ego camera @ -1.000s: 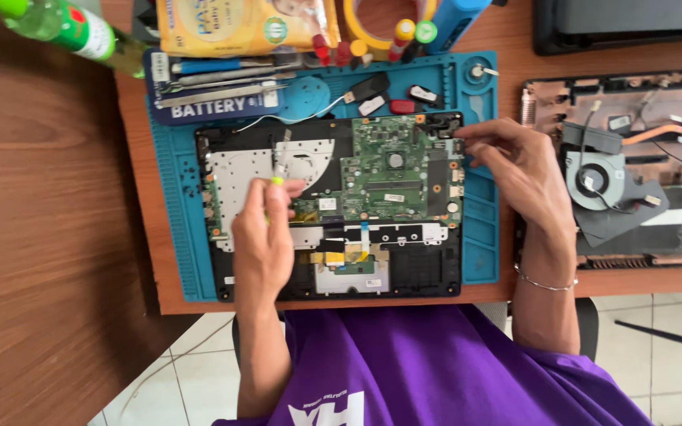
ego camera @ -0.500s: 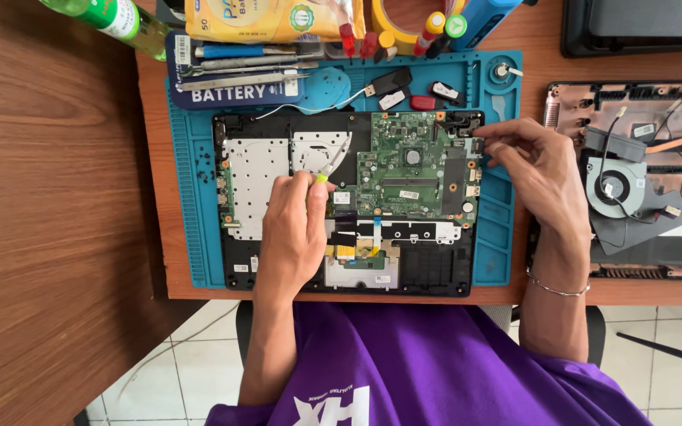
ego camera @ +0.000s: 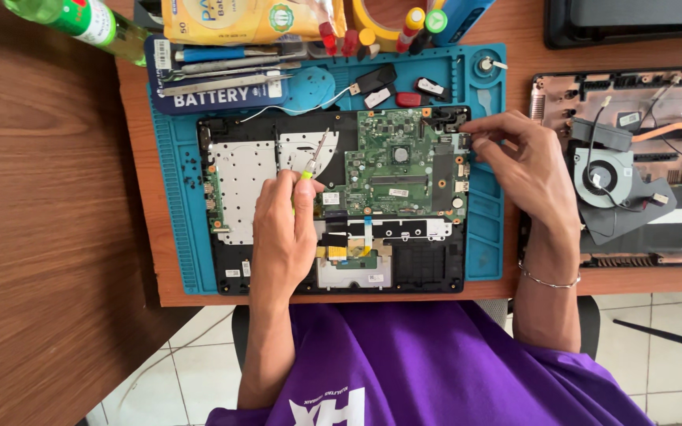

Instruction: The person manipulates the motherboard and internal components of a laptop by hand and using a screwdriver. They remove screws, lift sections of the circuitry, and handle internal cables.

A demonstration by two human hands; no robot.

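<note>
Since a moment ago the left hand [ego camera: 282,237] has slid a little to the right over the opened laptop chassis [ego camera: 333,201], and the screwdriver [ego camera: 314,158] it pinches now points up toward the silver plate beside the green motherboard [ego camera: 400,162]. Its fingers are curled tight round the yellow-green handle. Across the motherboard, the right hand [ego camera: 526,170] rests at the board's upper right corner, fingertips closed on the black hinge bracket [ego camera: 445,120] — thumb and forefinger touching it.

All of this lies on a blue work mat [ego camera: 487,237]. Above the motherboard, along the mat's top edge, sits a dark blue rectangular label with white block lettering [ego camera: 211,99], metal tweezers [ego camera: 222,69] just over it. Beyond that lies a yellow snack packet with a green round badge [ego camera: 238,17], and far up to the left a green bottle with a white-and-red label [ego camera: 80,20]. Well to the right of the motherboard — off the mat — rests a second laptop base with a black fan [ego camera: 605,177].
</note>
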